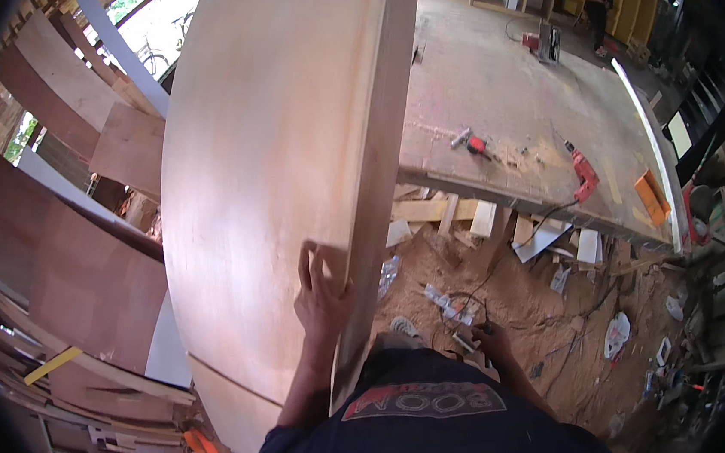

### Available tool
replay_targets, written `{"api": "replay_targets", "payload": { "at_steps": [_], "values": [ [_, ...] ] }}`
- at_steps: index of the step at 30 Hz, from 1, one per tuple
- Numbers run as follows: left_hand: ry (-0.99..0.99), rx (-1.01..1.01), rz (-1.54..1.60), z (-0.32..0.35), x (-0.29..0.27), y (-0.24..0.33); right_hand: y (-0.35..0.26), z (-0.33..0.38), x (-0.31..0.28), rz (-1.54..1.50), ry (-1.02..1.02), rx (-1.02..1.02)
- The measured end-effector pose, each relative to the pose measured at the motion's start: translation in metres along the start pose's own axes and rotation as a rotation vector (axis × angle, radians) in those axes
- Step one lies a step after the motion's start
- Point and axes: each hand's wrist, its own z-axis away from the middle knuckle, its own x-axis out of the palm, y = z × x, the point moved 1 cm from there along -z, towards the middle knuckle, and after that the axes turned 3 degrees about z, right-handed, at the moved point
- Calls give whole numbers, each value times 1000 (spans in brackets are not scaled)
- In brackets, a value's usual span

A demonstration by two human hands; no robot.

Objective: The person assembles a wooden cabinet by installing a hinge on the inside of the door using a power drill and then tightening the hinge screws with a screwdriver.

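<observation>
Far left: stacked wood offcuts (85,142) lean by a bright opening, more boards (82,375) piled low. Centre-left: big plywood sheet (274,150) stands on edge, pale face toward the camera. Left hand (319,296) flat on its face near the right edge, fingers together, thumb hooked round the edge. Right hand (490,341) is down low over the sawdust floor (544,320), closed on something small; can't tell what. Right: raised work platform (511,101), dusty, with a red power drill (584,175), an orange tool (652,193), scraps (467,214) under its edge. Clutter along the far right wall.
</observation>
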Motion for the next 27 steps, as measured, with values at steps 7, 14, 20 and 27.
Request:
{"api": "replay_targets", "payload": {
  "at_steps": [7, 14, 20, 27],
  "values": [
    [-28, -168, 72, -3, -4, -6, -189, -103, 40, 29, 34, -297],
    [-13, -193, 124, -7, -3, -7, -417, -123, 80, -342, -95, -636],
    [56, -180, 55, -6, -3, -4, -532, -130, 93, -264, -47, -751],
    [131, -200, -60, -16, 10, 2, -571, -141, 74, -324, -141, -740]
  ]
}}
